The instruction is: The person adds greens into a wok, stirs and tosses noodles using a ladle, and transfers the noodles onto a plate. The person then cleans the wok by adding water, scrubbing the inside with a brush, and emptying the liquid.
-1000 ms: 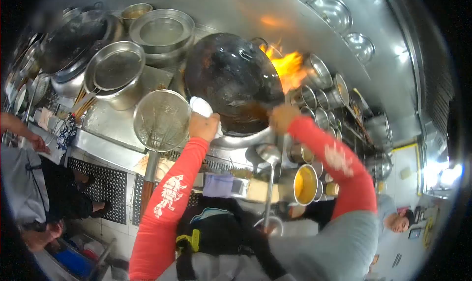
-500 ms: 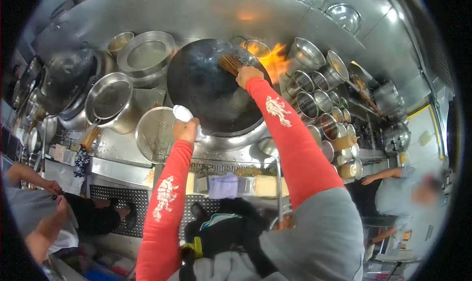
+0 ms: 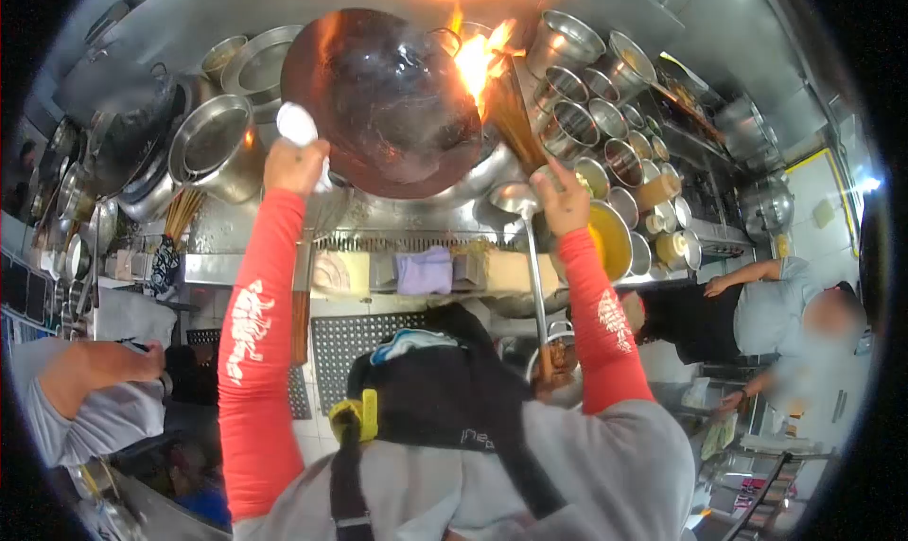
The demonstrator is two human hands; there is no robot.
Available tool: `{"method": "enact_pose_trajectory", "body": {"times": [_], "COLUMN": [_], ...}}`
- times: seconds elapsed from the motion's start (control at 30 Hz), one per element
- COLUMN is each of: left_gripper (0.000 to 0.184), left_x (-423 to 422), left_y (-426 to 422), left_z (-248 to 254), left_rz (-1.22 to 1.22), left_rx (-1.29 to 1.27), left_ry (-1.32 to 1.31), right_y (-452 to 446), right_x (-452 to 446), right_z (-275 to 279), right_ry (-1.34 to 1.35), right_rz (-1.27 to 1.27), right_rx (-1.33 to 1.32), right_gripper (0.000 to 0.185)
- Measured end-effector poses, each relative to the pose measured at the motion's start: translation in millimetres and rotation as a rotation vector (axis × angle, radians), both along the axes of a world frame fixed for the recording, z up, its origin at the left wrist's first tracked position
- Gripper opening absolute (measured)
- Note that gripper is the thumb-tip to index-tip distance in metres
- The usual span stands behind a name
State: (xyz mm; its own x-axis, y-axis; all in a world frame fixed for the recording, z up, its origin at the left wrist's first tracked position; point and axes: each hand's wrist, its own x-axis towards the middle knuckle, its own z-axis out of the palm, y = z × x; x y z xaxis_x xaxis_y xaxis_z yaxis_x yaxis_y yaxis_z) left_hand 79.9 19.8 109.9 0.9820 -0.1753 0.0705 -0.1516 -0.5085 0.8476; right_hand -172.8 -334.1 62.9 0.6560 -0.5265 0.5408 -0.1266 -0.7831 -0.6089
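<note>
The dark wok (image 3: 378,96) is tilted over the stove, with wet streaks and steam inside it. My left hand (image 3: 295,167) is closed around a folded white cloth (image 3: 297,125) at the wok's near left edge. To the wok's right, my right hand (image 3: 565,199) has its fingers at the lower end of a bamboo wok brush (image 3: 515,130); its grip looks loose. Just left of that hand lies a ladle (image 3: 515,199), its long handle reaching over the stove's front edge.
Flames (image 3: 480,61) rise at the wok's right rear, close to the brush. Several metal pots (image 3: 572,125) and a bowl of yellow liquid (image 3: 610,238) crowd the right. A strainer pot (image 3: 213,144) stands left. A purple cloth (image 3: 424,271) lies along the front edge. Co-workers (image 3: 766,300) stand on both sides.
The wok has been tilted and shifted left and away, with my left hand on it. My right hand has brought the brush out of the wok to the right. The flames now show brighter.
</note>
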Motion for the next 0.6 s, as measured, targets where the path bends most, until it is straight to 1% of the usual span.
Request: {"method": "enact_pose_trajectory", "body": {"times": [0.03,0.1,0.13,0.17,0.2,0.23,0.27,0.3,0.33,0.37,0.43,0.5,0.53,0.6], "left_gripper": [0.052,0.059,0.058,0.057,0.057,0.057,0.056,0.055,0.056,0.059,0.073,0.087,0.089,0.085], "left_x": [-1.7,-21.7,-25.3,-31.1,-38.1,-42.8,-60.2,-80.6,-95.9,-112.0,-155.0,-181.0,-187.2,-173.7], "left_y": [-1.2,-10.4,-15.8,-21.5,-29.7,-35.4,-40.9,-46.3,-50.8,-52.2,-43.2,-33.4,-26.2,-26.3], "left_z": [7.4,38.8,39.2,42.9,47.6,49.5,62.7,76.4,76.0,73.9,69.7,46.3,45.5,44.4], "left_rz": [0.006,0.045,0.031,0.019,0.043,0.014,-0.009,-0.029,-0.07,-0.106,-0.182,-0.239,-0.297,-0.265], "left_rx": [0.095,0.239,0.278,0.319,0.324,0.341,0.342,0.343,0.312,0.283,0.239,0.275,0.245,0.215], "left_ry": [-0.105,-0.184,-0.304,-0.423,-0.427,-0.475,-0.482,-0.485,-0.553,-0.617,-0.686,-0.768,-0.731,-0.701], "right_y": [1.7,0.8,-15.8,-24.1,-31.2,-34.0,-25.7,-36.0,-53.8,-48.1,-34.9,14.5,20.8,15.4], "right_x": [-7.0,-10.6,-5.0,2.6,11.3,19.4,30.5,45.2,63.9,73.9,93.4,88.2,83.7,86.5], "right_z": [9.5,26.3,11.7,13.5,14.3,15.4,20.8,9.6,-16.2,-32.2,-62.3,-64.3,-64.5,-47.5], "right_ry": [-0.005,-0.027,-0.074,-0.052,-0.028,-0.001,-0.064,-0.043,-0.018,-0.059,-0.148,-0.364,-0.321,-0.231], "right_rz": [0.0,0.008,0.001,-0.026,-0.054,-0.081,-0.033,-0.058,-0.08,-0.094,-0.123,-0.128,-0.059,-0.042], "right_rx": [0.1,0.293,0.282,0.202,0.124,0.048,0.234,0.272,0.308,0.364,0.475,0.645,0.791,0.801], "right_gripper": [0.05,0.05,0.051,0.051,0.051,0.051,0.051,0.053,0.055,0.053,0.048,0.041,0.033,0.032]}}
